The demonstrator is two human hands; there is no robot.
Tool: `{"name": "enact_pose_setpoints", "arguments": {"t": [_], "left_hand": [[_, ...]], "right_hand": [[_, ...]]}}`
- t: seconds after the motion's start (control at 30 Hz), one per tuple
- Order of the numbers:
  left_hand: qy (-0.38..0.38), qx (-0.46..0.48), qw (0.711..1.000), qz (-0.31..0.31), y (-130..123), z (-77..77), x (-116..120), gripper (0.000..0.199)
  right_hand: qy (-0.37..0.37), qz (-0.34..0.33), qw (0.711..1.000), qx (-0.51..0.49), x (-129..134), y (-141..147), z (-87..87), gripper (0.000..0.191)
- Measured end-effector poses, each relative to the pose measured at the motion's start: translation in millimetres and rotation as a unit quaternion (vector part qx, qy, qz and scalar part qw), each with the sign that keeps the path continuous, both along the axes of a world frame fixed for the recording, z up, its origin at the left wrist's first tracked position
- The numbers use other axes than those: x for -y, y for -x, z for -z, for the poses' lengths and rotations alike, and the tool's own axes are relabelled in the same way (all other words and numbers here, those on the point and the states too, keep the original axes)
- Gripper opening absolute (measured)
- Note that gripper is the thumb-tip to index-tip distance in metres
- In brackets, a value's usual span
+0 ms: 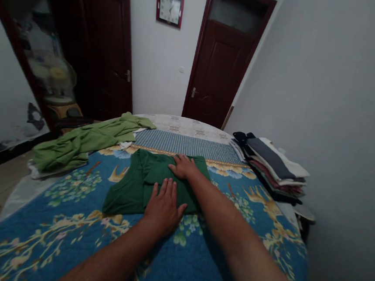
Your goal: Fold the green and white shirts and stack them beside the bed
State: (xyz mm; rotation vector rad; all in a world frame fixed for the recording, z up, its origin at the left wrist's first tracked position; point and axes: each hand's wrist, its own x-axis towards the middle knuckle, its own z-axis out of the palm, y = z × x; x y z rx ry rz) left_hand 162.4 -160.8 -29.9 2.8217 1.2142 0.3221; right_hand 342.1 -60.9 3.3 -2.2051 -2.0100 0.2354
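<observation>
1. Here, right under both hands, lies a dark green garment (158, 173), spread flat with a folded layer on top. From where I stand, its long axis runs left to right, crosswise to the forearms.

2. The left hand (163, 206) rests palm down on the edge nearest the person, fingers straight and pointing away; it grips nothing.

3. The right hand (183, 167) lies farther out, by the far edge, also palm down and slightly spread, with no pinch that I can see. Its forearm passes over the garment's right end.

4. So the left hand is the nearer one to the garment's left part, which reaches well past those fingertips; the right hand is nearer the far right corner.

5. Around and beneath it all spreads a blue floral cover (78, 223), its striped band beyond the fingertips.

6. Away to the left of the left hand, and farther out, a light green cloth (89, 143) sits in a loose, rumpled heap.

7. Off to the right of the right hand, well apart, stands a stack of folded clothes (277, 166), near the wall (326, 91).
</observation>
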Motion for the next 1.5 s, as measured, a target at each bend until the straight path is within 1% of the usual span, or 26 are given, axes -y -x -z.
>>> {"name": "enact_pose_setpoints", "arguments": {"t": [0.1, 0.2, 0.33, 0.4, 0.5, 0.6, 0.7, 0.83, 0.9, 1.03, 1.1, 1.17, 1.27, 1.37, 1.43, 1.5], "left_hand": [[-0.008, -0.015, 1.000, 0.002, 0, -1.1, -2, 0.080], [-0.014, -0.026, 1.000, 0.008, 1, -1.7, -3, 0.080], [-0.012, -0.028, 0.999, 0.015, 3, -2.5, -5, 0.080], [-0.013, -0.032, 0.999, 0.018, 4, -3.6, -6, 0.079], [-0.016, -0.043, 0.999, 0.021, 4, -5.8, -6, 0.079], [-0.019, -0.049, 0.998, 0.023, 4, -8.2, -6, 0.079], [-0.022, -0.053, 0.998, 0.025, 3, -9.6, -6, 0.080], [-0.021, -0.056, 0.998, 0.028, 2, -10.2, -6, 0.082], [-0.020, -0.060, 0.998, 0.027, 3, -10.4, -7, 0.083], [-0.023, -0.072, 0.997, 0.027, 4, -10.6, -8, 0.084], [-0.025, -0.072, 0.997, 0.030, 5, -11.4, -9, 0.084], [-0.024, -0.075, 0.996, 0.034, 6, -13.8, -8, 0.084], [-0.028, -0.103, 0.994, 0.030, 8, -21.6, -3, 0.087], [-0.040, -0.135, 0.990, 0.025, 12, -35.6, 2, 0.085], [-0.036, -0.133, 0.990, 0.042, 16, -48.4, 2, 0.073], [-0.014, -0.114, 0.992, 0.058, 22, -62.8, -3, 0.059]], "right_hand": [[-0.004, 0.013, 1.000, 0.000, -18, 4, 2.4, 0.074], [-0.017, 0.008, 1.000, -0.008, -31, 3, 7.1, 0.075], [-0.038, -0.007, 0.999, -0.026, -35, -1, 10.8, 0.077], [-0.076, -0.005, 0.997, -0.033, -31, -1, 9.0, 0.077], [-0.152, 0.013, 0.988, -0.020, -18, 2, 2.4, 0.066], [-0.184, 0.034, 0.982, 0.011, 2, 7, -2.5, 0.055], [-0.175, 0.043, 0.983, 0.021, 30, 8, 0.5, 0.056], [-0.147, 0.070, 0.987, 0.014, 77, 3, 9.0, 0.062], [-0.144, 0.071, 0.987, 0.014, 100, 1, 11.3, 0.064], [-0.147, 0.086, 0.985, 0.007, 132, -3, 15.2, 0.068], [-0.152, 0.114, 0.982, 0.000, 141, -7, 18.6, 0.070], [-0.161, 0.157, 0.974, -0.007, 145, -15, 21.8, 0.071], [-0.179, 0.214, 0.960, -0.021, 146, -32, 23.0, 0.066], [-0.183, 0.231, 0.955, -0.042, 146, -49, 20.0, 0.060], [-0.180, 0.246, 0.950, -0.073, 145, -56, 17.5, 0.058], [-0.178, 0.256, 0.944, -0.108, 143, -61, 15.2, 0.056]]}}
